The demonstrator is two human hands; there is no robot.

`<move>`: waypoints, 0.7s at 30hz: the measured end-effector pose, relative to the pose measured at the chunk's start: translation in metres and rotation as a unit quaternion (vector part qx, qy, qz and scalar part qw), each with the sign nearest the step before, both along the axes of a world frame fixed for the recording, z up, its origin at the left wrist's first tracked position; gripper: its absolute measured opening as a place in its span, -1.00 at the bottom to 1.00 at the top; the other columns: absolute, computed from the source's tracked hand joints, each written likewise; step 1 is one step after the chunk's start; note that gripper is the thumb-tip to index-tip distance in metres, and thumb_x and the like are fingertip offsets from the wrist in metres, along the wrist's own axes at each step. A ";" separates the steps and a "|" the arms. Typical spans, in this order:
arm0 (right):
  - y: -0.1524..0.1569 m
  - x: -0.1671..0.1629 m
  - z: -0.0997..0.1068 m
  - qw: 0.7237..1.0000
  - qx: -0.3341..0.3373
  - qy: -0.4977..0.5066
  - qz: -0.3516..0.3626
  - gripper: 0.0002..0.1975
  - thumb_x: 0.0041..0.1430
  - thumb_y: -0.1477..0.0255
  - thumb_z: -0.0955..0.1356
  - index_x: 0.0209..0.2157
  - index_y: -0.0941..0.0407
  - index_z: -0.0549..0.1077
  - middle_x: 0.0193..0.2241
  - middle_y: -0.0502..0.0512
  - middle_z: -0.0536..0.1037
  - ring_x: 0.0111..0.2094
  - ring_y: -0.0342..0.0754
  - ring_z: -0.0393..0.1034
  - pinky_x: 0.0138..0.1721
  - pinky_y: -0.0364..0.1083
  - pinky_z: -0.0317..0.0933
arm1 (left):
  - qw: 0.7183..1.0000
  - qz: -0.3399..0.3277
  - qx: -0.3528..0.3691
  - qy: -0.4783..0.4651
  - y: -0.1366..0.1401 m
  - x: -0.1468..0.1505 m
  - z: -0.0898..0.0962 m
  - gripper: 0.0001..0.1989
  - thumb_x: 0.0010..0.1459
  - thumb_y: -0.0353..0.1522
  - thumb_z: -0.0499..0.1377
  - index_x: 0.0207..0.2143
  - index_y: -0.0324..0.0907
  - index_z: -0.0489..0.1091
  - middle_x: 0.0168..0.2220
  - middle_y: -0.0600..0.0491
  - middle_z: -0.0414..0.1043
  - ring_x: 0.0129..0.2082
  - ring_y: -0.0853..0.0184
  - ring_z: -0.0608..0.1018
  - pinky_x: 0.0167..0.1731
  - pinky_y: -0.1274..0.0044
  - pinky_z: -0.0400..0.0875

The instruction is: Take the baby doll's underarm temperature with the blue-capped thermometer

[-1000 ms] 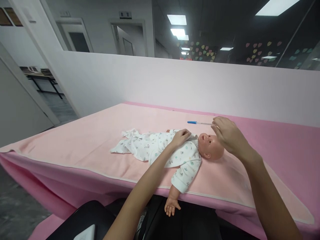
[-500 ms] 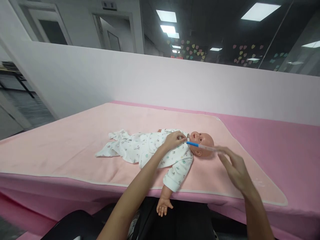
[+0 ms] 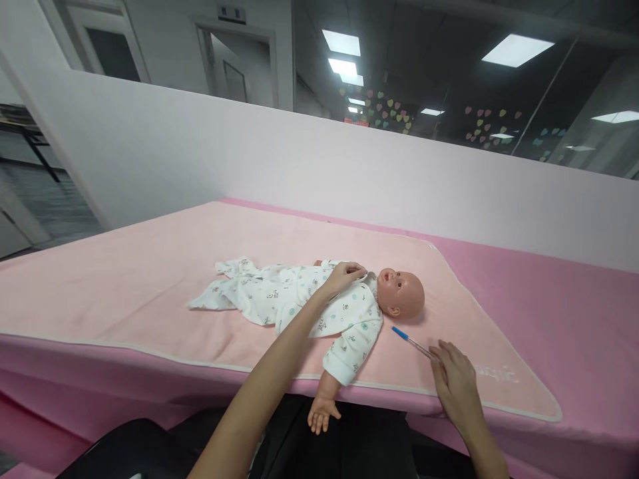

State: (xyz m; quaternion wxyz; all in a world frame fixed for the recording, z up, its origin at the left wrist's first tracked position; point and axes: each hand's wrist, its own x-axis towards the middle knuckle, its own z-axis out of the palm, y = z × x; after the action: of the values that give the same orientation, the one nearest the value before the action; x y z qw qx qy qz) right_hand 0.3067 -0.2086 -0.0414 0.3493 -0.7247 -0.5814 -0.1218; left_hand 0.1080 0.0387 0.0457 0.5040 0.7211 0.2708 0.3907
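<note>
A baby doll [image 3: 402, 293] lies on its back, its head toward the right, dressed in a white printed outfit [image 3: 264, 293]. My left hand [image 3: 345, 274] rests on the doll's chest, its fingers closed at the collar [image 3: 369, 279] of the outfit. Low over the mat, to the right of the doll's shoulder, is a slim clear pen with a blue cap [image 3: 400, 333]. The clear end of that pen runs under the thumb and fingers of my right hand [image 3: 455, 376], which hide its tip.
A peach mat [image 3: 150, 266] with a pale border lies over a pink cloth [image 3: 549, 299] on the table. Behind it stands a white partition [image 3: 319, 166]. The doll's near arm [image 3: 325, 406] hangs past the table's front edge.
My right hand has brought the pen from over the doll's head down and toward me, to the mat. My left hand stays at the collar. The view has tilted slightly up.
</note>
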 end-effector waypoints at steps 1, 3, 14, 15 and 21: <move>0.005 -0.006 0.007 1.000 0.014 -0.001 -0.006 -0.64 0.17 0.24 0.12 -0.23 0.13 0.41 -0.10 0.25 0.43 0.00 0.18 0.23 -0.02 0.25 0.10 | 1.000 -0.001 -0.005 -0.008 0.000 0.000 0.000 -0.79 -0.08 -0.28 0.17 -0.45 -0.26 0.46 -0.44 0.03 0.45 -0.43 0.39 0.41 -0.39 0.56 0.25; 0.020 -0.024 0.029 0.999 0.043 0.018 0.000 -0.66 0.17 0.27 0.13 -0.19 0.13 0.39 -0.10 0.24 0.42 -0.01 0.14 0.24 -0.05 0.16 0.15 | 1.000 -0.006 -0.015 -0.021 -0.001 -0.001 0.001 -0.81 -0.11 -0.31 0.17 -0.44 -0.25 0.46 -0.43 0.03 0.45 -0.41 0.39 0.41 -0.38 0.57 0.25; 0.171 -0.116 0.073 0.997 0.010 0.020 0.077 -0.64 -0.01 0.62 0.16 -0.14 0.21 0.34 -0.28 0.19 0.50 -0.27 0.02 0.38 -0.31 -0.09 0.23 | 0.991 0.007 -0.075 -0.110 0.008 -0.005 -0.005 -0.82 -0.16 -0.36 0.14 -0.47 -0.27 0.44 -0.69 0.18 0.20 -0.63 0.52 0.23 -0.60 0.63 0.09; 0.173 -0.116 0.066 0.994 0.055 0.044 0.084 -0.65 0.00 0.62 0.16 -0.15 0.20 0.34 -0.27 0.18 0.50 -0.25 0.01 0.37 -0.29 -0.09 0.23 | 0.990 0.017 -0.077 -0.115 0.009 -0.005 -0.006 -0.82 -0.15 -0.36 0.14 -0.46 -0.28 0.44 -0.70 0.18 0.19 -0.64 0.52 0.23 -0.60 0.63 0.09; 0.168 -0.111 0.048 0.950 0.258 0.104 0.139 -0.78 0.15 0.54 0.15 -0.28 0.15 0.39 -0.38 0.10 0.50 -0.36 -0.10 0.36 -0.34 -0.13 0.24 | 0.998 0.005 0.008 -0.055 0.002 -0.011 -0.008 -0.82 -0.11 -0.41 0.14 -0.42 -0.27 0.49 -0.55 0.08 0.41 -0.49 0.43 0.40 -0.45 0.61 0.26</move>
State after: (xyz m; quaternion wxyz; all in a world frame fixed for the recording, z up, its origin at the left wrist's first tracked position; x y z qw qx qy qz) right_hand 0.1956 -0.0407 0.0069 0.5965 -0.5301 -0.5857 -0.1421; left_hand 0.0975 0.0403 0.0381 0.5107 0.7009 0.2430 0.4346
